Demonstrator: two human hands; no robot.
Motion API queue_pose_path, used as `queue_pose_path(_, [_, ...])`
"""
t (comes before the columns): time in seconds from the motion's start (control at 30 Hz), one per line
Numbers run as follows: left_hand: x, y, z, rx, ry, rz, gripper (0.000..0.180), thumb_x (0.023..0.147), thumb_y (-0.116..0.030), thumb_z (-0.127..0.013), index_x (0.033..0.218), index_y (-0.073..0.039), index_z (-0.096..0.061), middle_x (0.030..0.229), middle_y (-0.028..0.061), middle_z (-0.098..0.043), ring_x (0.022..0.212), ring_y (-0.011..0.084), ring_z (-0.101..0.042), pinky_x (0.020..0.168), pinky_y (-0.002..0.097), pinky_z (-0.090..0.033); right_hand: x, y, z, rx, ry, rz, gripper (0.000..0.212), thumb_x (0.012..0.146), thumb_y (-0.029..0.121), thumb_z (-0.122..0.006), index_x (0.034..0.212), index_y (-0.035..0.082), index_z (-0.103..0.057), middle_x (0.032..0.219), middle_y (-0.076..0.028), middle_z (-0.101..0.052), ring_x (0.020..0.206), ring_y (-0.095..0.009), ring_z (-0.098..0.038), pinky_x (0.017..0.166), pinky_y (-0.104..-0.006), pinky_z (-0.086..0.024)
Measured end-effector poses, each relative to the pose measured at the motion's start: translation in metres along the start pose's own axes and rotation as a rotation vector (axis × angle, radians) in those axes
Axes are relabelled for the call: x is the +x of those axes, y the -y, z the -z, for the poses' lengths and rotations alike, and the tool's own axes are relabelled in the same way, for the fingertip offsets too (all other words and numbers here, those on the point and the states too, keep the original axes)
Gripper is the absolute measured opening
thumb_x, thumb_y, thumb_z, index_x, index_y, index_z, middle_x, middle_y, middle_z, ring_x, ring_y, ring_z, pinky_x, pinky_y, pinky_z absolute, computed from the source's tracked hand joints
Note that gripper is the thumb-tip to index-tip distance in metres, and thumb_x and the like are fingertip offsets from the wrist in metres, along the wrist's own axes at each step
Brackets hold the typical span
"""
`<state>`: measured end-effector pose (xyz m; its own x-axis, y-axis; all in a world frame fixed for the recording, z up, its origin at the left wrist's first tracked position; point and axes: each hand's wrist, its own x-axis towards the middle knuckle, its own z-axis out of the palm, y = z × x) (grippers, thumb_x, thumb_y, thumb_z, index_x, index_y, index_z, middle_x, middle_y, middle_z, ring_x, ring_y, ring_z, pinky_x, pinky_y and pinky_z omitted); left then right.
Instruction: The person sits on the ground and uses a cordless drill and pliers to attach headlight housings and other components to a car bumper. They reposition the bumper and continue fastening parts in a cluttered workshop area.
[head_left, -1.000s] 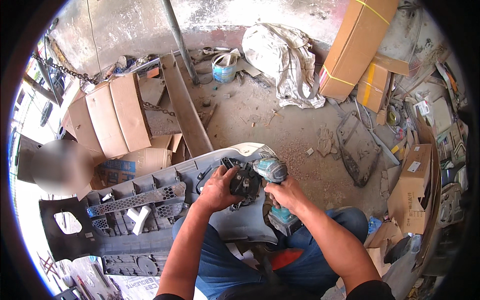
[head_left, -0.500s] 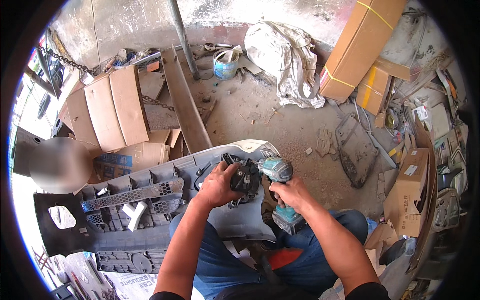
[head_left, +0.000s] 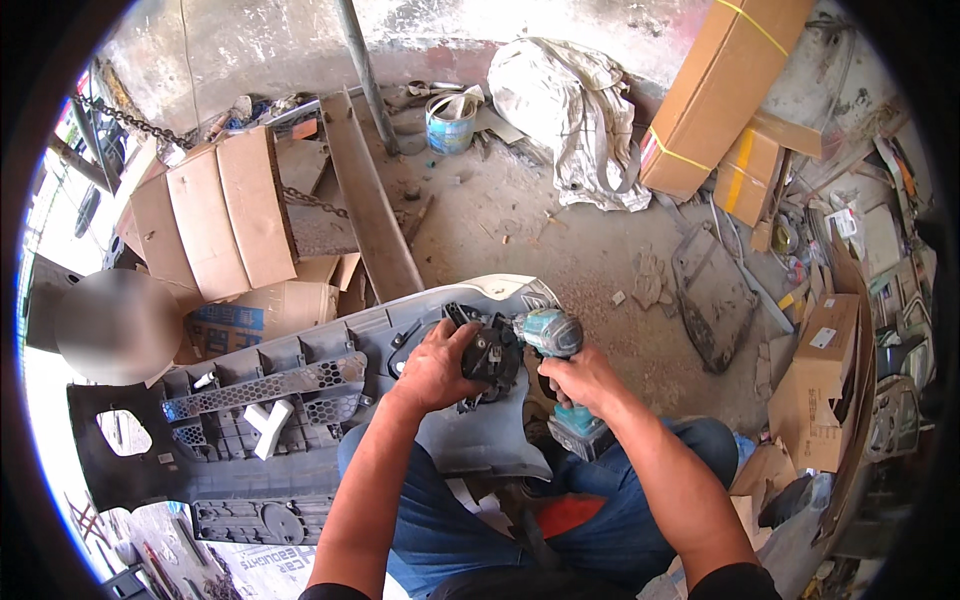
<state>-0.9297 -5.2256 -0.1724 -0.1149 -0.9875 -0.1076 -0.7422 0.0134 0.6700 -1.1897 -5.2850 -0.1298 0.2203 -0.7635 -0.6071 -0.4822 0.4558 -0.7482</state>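
Across my knees lies a car bumper [head_left: 450, 440], its grey inner side up. My left hand [head_left: 437, 362] is closed over a round black fog lamp housing [head_left: 488, 352] at the bumper's right end. In my right hand [head_left: 583, 380] is a teal cordless drill [head_left: 552, 332], gripped by its handle, the battery hanging below. The drill's nose points left at the right edge of the housing; whether its tip touches a screw is too small to tell. A white Y-shaped piece [head_left: 268, 428] and a perforated grey strip [head_left: 270, 385] are on the bumper's left half.
Cardboard boxes [head_left: 222, 215] stand at the far left beside a metal channel [head_left: 370, 200]. A paint bucket [head_left: 451, 124] and a white sack [head_left: 570, 120] are by the wall. Tall cartons [head_left: 725, 90] and piled scrap line the right. A blurred shape [head_left: 118, 325] is at the left.
The drill has shifted very slightly up and its body is turned a little. My left hand keeps its place on the housing.
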Motion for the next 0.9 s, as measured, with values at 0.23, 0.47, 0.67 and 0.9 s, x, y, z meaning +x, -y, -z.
queue_pose_path(0.23, [0.002,-0.004,-0.002,-0.003,-0.009,-0.016,0.096,0.063,-0.033,-0.096,0.149,-0.012,-0.058,0.127,0.0199,-0.060,0.124,0.0420,-0.061,0.107,0.0483,-0.052,0.004,0.012,0.011,-0.103,0.036,-0.010,0.019,0.087,0.019,-0.072,0.080,0.001,-0.068,0.067,-0.007,-0.066,0.052,-0.016,-0.061,0.047,-0.0355,-0.049])
queue_pose_path(0.47, [0.003,-0.004,-0.005,0.004,-0.016,-0.033,0.094,0.062,-0.031,-0.097,0.146,-0.012,-0.059,0.123,0.0189,-0.061,0.121,0.0415,-0.062,0.104,0.0482,-0.054,0.006,0.008,0.001,-0.031,0.048,-0.061,0.010,0.091,0.013,-0.071,0.089,0.004,-0.066,0.069,-0.006,-0.065,0.053,-0.016,-0.061,0.044,-0.0354,-0.048])
queue_pose_path(0.67, [0.002,-0.004,-0.006,0.006,-0.029,-0.032,0.093,0.063,-0.030,-0.097,0.146,-0.011,-0.059,0.123,0.0186,-0.061,0.120,0.0415,-0.062,0.104,0.0480,-0.054,0.008,0.002,0.000,0.018,0.058,-0.071,0.014,0.092,0.013,-0.072,0.103,0.005,-0.068,0.072,-0.005,-0.065,0.053,-0.015,-0.059,0.044,-0.0343,-0.048])
queue_pose_path(0.9, [0.001,-0.001,-0.006,0.009,-0.044,-0.047,0.095,0.063,-0.029,-0.097,0.148,-0.011,-0.058,0.122,0.0182,-0.060,0.119,0.0407,-0.062,0.105,0.0480,-0.053,0.005,0.003,0.002,0.011,0.067,-0.072,0.018,0.094,0.013,-0.072,0.110,0.005,-0.070,0.072,-0.004,-0.064,0.053,-0.014,-0.059,0.045,-0.0341,-0.048])
